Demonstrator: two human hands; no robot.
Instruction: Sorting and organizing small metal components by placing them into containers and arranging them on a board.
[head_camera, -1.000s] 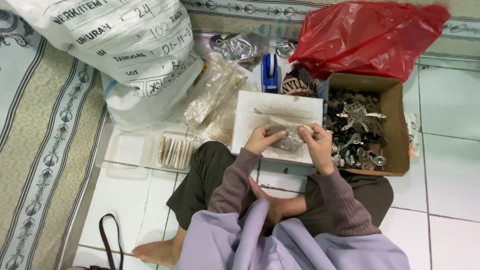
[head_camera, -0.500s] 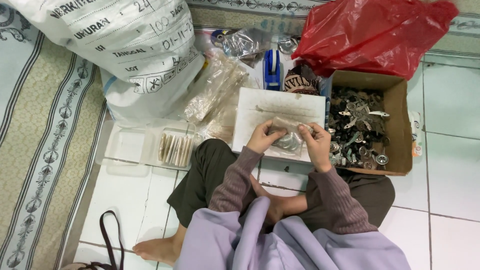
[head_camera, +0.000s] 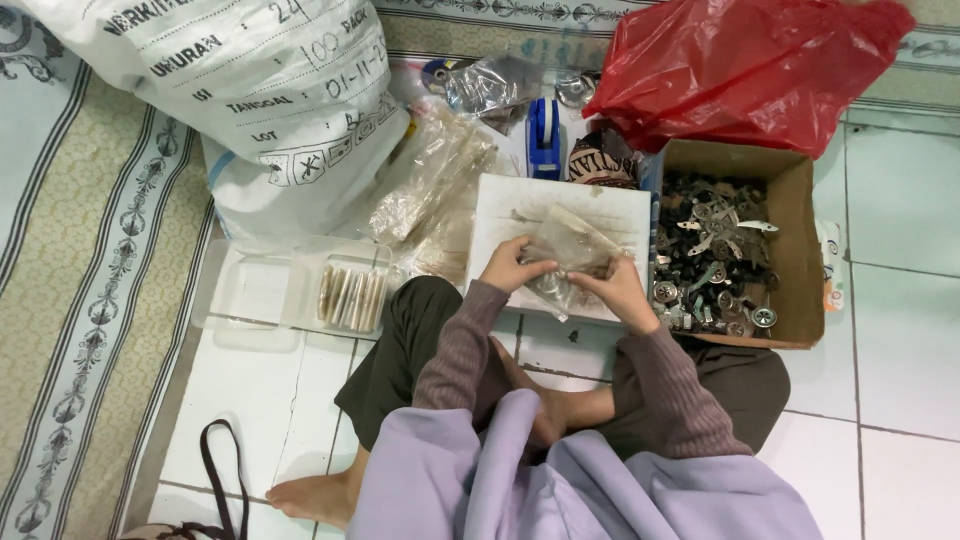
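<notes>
Your left hand (head_camera: 512, 268) and right hand (head_camera: 618, 292) both pinch one small clear plastic bag (head_camera: 562, 258), held over the white board (head_camera: 500, 205) on your lap. The bag's long axis runs diagonal, its top end toward the upper left and its lower end down by your right hand. One cardboard box (head_camera: 802, 250) of metal parts sits just right of the board, too many parts to count. One clear tray (head_camera: 262, 290) lies left, one red bag (head_camera: 740, 60) beyond

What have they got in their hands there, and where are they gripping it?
A small clear plastic bag: left hand at its left edge, right hand at its lower right side.
</notes>
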